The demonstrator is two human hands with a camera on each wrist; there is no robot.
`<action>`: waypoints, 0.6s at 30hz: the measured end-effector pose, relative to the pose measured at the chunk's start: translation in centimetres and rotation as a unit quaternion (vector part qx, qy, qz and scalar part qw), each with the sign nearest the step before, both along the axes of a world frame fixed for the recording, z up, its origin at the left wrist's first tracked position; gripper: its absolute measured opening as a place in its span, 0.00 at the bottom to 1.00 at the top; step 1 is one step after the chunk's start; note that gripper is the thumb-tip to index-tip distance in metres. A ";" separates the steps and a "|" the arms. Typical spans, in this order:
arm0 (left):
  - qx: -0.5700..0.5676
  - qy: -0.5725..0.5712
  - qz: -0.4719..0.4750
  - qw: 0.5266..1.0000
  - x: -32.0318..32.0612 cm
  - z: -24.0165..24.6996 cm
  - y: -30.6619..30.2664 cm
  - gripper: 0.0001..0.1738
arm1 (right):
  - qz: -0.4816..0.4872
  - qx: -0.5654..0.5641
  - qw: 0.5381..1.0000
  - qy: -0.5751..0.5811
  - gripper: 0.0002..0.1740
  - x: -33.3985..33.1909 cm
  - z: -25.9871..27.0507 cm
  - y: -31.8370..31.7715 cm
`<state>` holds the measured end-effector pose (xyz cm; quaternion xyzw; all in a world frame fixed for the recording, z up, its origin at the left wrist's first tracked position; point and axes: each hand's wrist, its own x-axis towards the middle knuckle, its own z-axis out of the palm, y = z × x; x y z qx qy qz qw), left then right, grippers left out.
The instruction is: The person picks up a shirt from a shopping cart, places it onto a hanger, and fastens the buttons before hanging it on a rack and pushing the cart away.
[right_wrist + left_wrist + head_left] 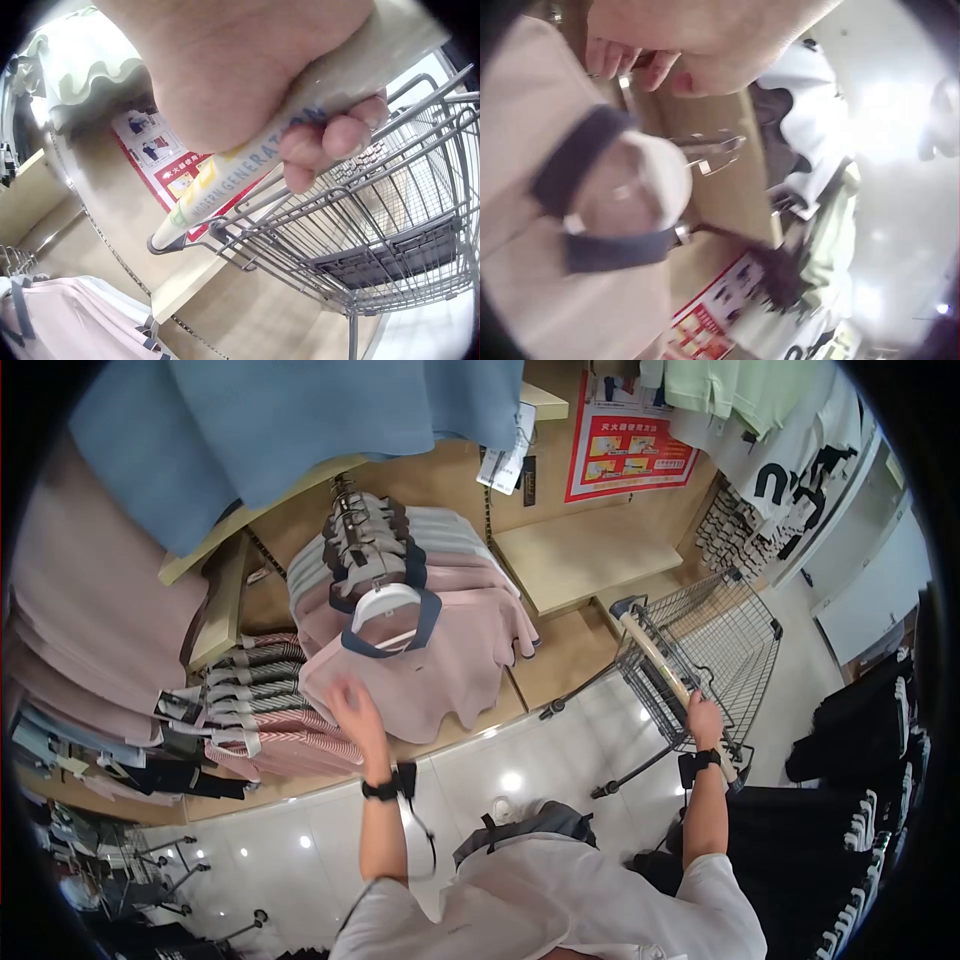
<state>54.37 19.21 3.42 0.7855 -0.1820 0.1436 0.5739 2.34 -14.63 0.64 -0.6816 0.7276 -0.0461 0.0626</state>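
Observation:
My right hand (705,722) grips the pale handle (232,169) of a wire shopping cart (715,650), its fingers wrapped round the bar in the right wrist view. My left hand (357,718) is raised at the lower left of a pink polo shirt (440,675), fingers loosely bent and nothing in them. In the left wrist view, these fingers (658,69) overlap the wooden shelving behind. The polo has a dark blue collar (619,251) and hangs on a white hanger (385,600), foremost in a row of shirts on a rail.
Striped shirts (255,695) hang to the left of the polo, and blue garments (310,420) hang above it. A bare wooden shelf (585,555) sits between the polos and the cart. Dark clothes (800,830) on hangers line the right side. Tiled floor (330,830) runs below.

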 end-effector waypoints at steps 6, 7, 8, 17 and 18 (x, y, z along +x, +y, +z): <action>0.601 0.265 -0.507 0.559 -10.4 -27.7 17.9 0.34 | 0.008 0.017 1.000 0.000 0.39 -0.4 0.0 0.1; 0.597 0.309 -0.478 0.565 -13.5 -30.4 20.7 0.30 | 0.019 -0.005 1.000 0.013 0.39 0.2 0.2 0.3; 0.595 0.317 -0.472 0.567 -16.2 -32.3 23.9 0.30 | 0.035 0.008 0.999 0.036 0.37 -0.4 -0.7 -0.4; 0.472 0.219 -0.451 0.725 -27.9 -37.4 34.4 0.24 | 0.102 0.004 0.987 0.122 0.10 -2.0 -3.1 -1.7; 0.448 0.190 -0.467 0.738 -27.6 -38.0 34.1 0.24 | 0.110 -0.012 0.985 0.133 0.10 -2.0 -3.0 -1.4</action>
